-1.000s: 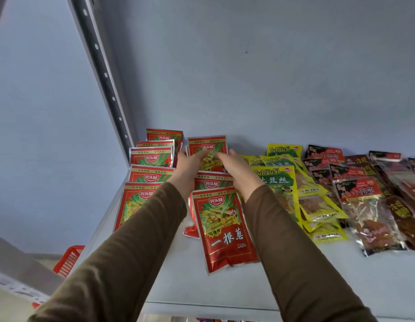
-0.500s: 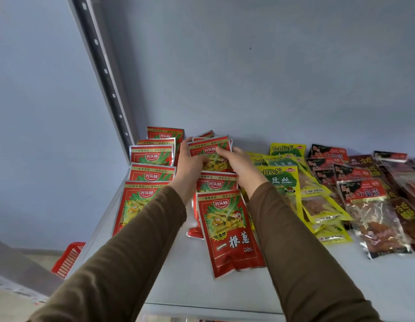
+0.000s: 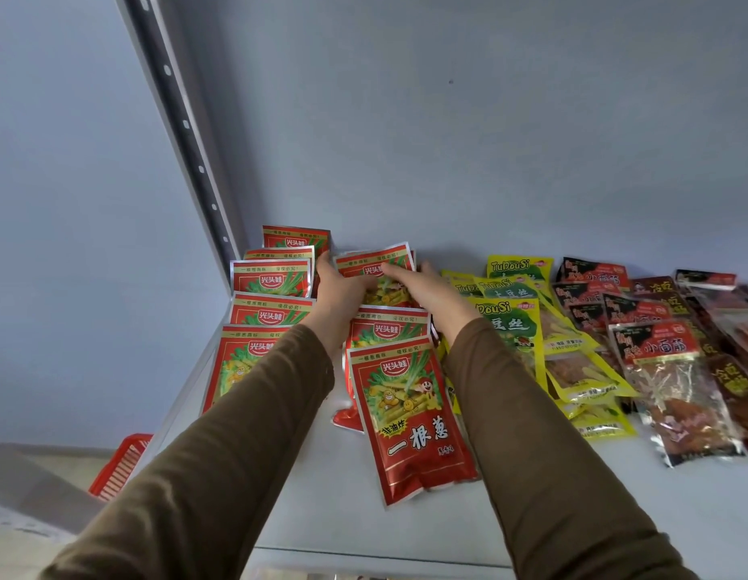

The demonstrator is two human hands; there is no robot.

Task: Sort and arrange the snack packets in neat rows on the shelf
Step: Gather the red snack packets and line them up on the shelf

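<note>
Both hands at the back of the shelf (image 3: 322, 508), holding 1 red packet (image 3: 374, 265) between them. Left hand (image 3: 343, 286) grips its left edge, thumb on the front; right hand (image 3: 422, 286) grips the right edge, thumb across the top. The packet is tilted up near the back wall, above 2 more red packets (image 3: 410, 416) in the same column. Yellow packets (image 3: 510, 324) just right; dark packets (image 3: 657, 353) beyond.

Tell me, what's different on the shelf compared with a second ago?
Both hands, left and right, gripping the rear red packet, tilted it askew and exposed more packets behind. The other red rows, yellow packets and dark packets stayed put.
</note>
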